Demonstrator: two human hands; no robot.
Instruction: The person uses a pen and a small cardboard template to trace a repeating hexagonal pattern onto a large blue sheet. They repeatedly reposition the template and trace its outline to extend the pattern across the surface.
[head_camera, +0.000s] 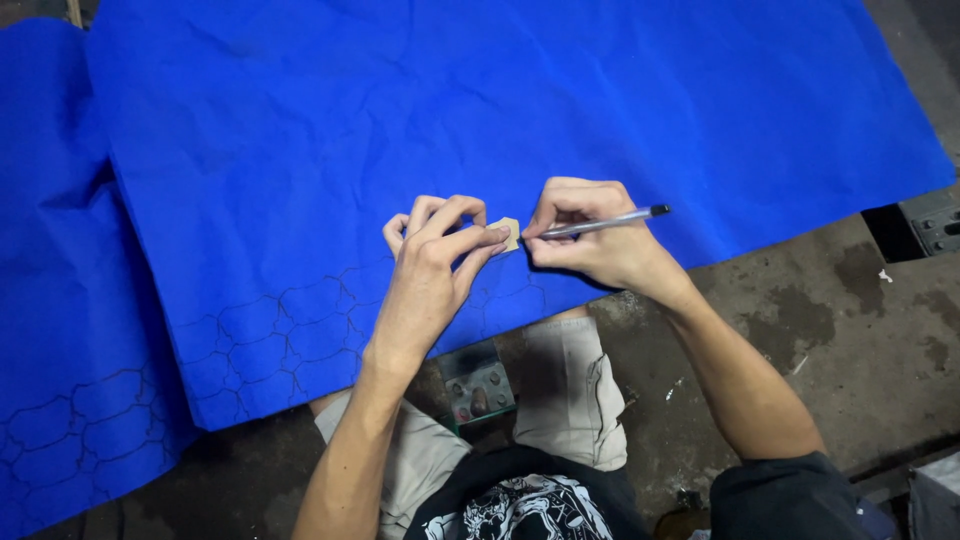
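From the head view, the left hand (430, 262) pins a small tan template (509, 232), likely stiff and light, flat by its near-left edge on thin, crease-prone blue paper (500, 100), while the right hand (590, 238) pinches a pen (612, 222) against its right edge

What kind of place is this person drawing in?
Probably a workshop or craft space, with the work done on the ground: a stained concrete floor, big blue paper sheets spread across it, and a metal fitting at the edge.
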